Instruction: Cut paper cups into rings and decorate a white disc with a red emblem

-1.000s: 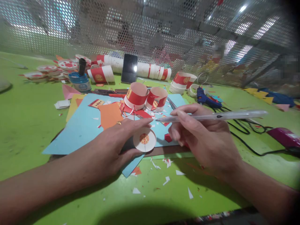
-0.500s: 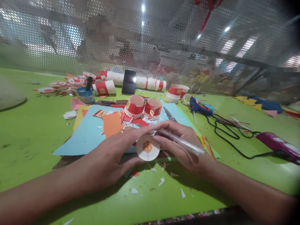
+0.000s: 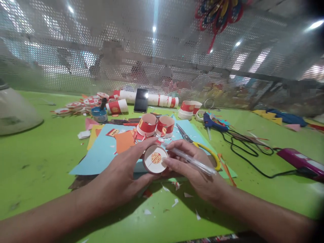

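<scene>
My left hand [image 3: 124, 172] grips a cut paper-cup bottom [image 3: 155, 159], a white disc with a red and gold emblem, its face turned toward me. My right hand [image 3: 194, 168] holds a clear pen [image 3: 193, 161] between its fingers and touches the disc's right edge with its fingertips. Both hands rest over a light blue paper sheet [image 3: 101, 152] on the green table [image 3: 45, 158]. Just behind the hands stand two red and white cup rings [image 3: 155, 125].
Scissors with yellow handles [image 3: 199, 145] lie right of my hands. A blue glue gun [image 3: 212, 122] with black cord, a purple stapler [image 3: 301, 161], a glue bottle [image 3: 99, 113], a phone [image 3: 141, 100], cups and cup lids line the back. Perforated metal mesh walls the far edge.
My right hand swung the pen from level to slanting down-right and closed in on the disc. The left hand lifted and tilted the disc. The camera tilted up.
</scene>
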The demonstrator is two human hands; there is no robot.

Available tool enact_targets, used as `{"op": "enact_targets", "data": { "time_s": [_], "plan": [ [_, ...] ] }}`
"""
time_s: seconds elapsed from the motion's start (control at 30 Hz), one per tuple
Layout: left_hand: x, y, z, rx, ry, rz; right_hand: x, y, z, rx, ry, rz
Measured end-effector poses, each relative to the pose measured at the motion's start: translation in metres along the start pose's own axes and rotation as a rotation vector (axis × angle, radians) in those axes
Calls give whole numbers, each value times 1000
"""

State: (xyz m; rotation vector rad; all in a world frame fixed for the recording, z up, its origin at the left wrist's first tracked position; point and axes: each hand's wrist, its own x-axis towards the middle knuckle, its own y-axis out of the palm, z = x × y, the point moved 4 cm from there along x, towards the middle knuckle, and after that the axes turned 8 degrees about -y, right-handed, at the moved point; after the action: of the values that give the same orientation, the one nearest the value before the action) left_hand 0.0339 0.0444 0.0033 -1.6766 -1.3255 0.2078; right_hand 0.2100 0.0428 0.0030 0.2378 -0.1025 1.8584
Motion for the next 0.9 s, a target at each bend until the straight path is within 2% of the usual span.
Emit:
{"op": "enact_targets", "data": {
  "time_s": [0.13,0.23,0.3,0.5,0.63,0.9],
  "plan": [
    [0,-1,-4,-42,-14,128,4,-4,4,71,79,-9],
    [0,-2,-8,-88,1,239,7,-6,6,50,82,47],
    [1,-3,-10,-117,19,267,8,-8,5,40,83,80],
    [3,-4,-7,-111,65,189,8,-10,3,66,83,72],
    [1,-4,-3,-70,29,95,4,-6,0,59,78,99],
    [4,-2,5,-140,-89,124,-2,1,-3,41,73,97]
  ]
}}
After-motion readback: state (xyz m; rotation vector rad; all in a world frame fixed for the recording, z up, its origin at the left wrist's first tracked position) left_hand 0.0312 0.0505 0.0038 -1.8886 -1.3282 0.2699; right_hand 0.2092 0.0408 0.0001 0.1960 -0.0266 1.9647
